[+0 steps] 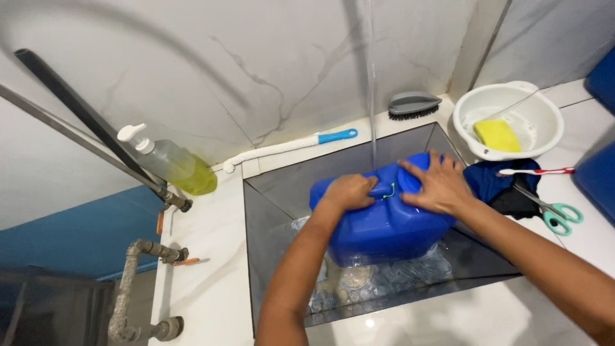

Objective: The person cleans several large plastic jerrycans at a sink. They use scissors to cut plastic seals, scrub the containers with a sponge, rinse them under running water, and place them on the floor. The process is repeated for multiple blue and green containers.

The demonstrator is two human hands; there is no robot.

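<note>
— Where's the blue jerrycan (384, 224) sitting?

— Down in the steel sink (269, 192), tilted on its side, its lower end dipped in water among some clear plastic bottles (384, 279). A thin stream of water (372, 96) drops from above and meets the can at its twelve o'clock edge.

— And the hands?

— The left hand (349, 191) is closed round the can's handle near the top, fingers curled tight. The right hand (439, 182) lies open and flat on the can's upper face, fingers spread, at about two o'clock from the left one. There's a small green loop between them, maybe a cap tether; I can't make it out well from here.

— What's round the sink?

— At one o'clock, a white basin (509, 118) with a yellow sponge (496, 134) in it. Behind the sink at twelve, a grey scrub brush (413, 104). At eleven, a long white bottle brush (288, 147) with a blue handle. Out at nine, a pump bottle (170, 163) of yellow-green liquid, lying against the wall. At three o'clock, dark blue cloth (496, 182), a toothbrush (535, 171) lying over it, and green-handled scissors (554, 211) just beside.
</note>
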